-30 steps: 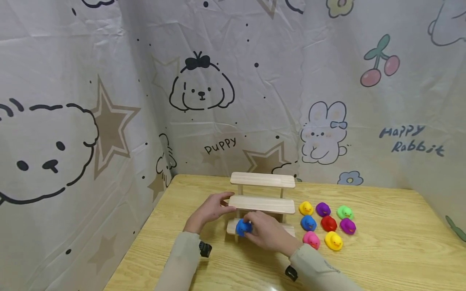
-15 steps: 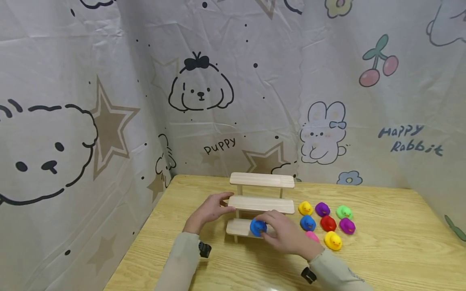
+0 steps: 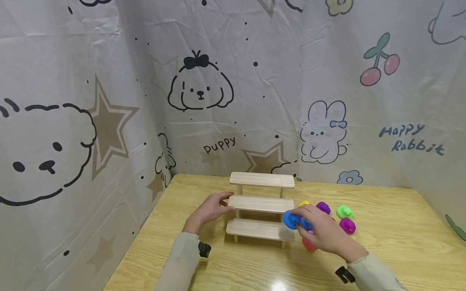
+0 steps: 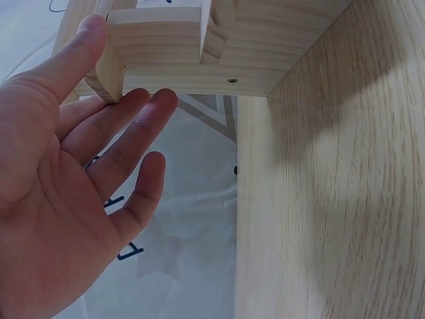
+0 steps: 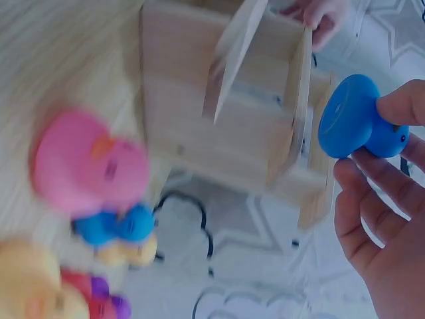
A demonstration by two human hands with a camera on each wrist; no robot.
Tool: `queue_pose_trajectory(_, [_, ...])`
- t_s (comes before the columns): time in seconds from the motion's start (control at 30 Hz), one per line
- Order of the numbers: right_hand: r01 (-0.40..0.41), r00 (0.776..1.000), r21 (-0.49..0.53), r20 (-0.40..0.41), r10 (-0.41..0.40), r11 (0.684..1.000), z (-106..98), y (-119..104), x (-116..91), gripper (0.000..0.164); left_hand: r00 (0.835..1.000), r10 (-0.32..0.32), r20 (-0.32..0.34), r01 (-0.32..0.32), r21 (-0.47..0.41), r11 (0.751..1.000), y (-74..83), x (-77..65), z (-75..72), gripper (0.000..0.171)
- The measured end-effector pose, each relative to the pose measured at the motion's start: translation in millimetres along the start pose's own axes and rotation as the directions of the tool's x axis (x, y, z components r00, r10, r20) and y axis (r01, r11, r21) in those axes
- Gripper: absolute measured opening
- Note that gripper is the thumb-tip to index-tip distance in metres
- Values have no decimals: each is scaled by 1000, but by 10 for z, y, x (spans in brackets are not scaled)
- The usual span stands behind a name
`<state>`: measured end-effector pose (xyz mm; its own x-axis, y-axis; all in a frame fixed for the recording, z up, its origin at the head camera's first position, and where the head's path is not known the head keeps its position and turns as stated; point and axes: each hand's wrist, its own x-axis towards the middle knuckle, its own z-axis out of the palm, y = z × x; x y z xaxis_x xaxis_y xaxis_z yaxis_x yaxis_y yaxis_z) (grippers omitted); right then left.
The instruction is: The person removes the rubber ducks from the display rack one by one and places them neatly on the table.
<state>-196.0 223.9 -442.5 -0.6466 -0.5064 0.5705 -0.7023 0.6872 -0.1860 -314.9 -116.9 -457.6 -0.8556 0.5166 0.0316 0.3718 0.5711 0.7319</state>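
A small three-tier wooden display shelf (image 3: 260, 204) stands on the table. At the left end of its middle tier is my left hand (image 3: 210, 211); in the left wrist view its thumb (image 4: 83, 46) and fingers (image 4: 123, 143) grip the board from two sides. My right hand (image 3: 322, 228) pinches a blue rubber duck (image 5: 352, 119) between thumb and fingers, held in the air just right of the lowest tier. In the right wrist view the duck's flat base faces the shelf. Below and behind this hand is a pink duck (image 5: 83, 163) on the table.
Several ducks are grouped right of the shelf, among them a green duck (image 3: 344, 211), a purple duck (image 3: 347, 226) and another blue duck (image 3: 307, 224). My right hand hides part of the group. A patterned cloth (image 3: 225, 101) hangs behind the wooden table (image 3: 400, 242).
My right hand has carried the blue duck rightward from over the lowest tier to beside the shelf's right end, now overlapping the duck group. My left hand has stayed at the middle tier.
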Motion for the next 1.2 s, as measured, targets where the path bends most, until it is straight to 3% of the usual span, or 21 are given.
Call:
queue_pose_trajectory(0.47, [-189, 982, -112, -9, 189, 976, -442, 363, -356, 44, 1000, 0, -4, 0, -8, 1000, -10, 4, -10, 59])
queue_pose_trajectory(0.77, [-279, 956, -141, 56, 289, 950, -473, 544, -628, 40, 1000, 2, -3, -2, -21, 1000, -4, -1, 7, 59])
queue_pose_trajectory(1.0, [-293, 948, -165, 74, 309, 942, -506, 678, -833, 41, 1000, -9, -6, 9, -22, 1000, 18, -13, 3, 59])
queue_pose_trajectory(1.2, [-339, 924, -174, 121, 361, 925, -532, 759, -971, 39, 1000, 1, -5, -1, -21, 1000, 25, -16, -12, 59])
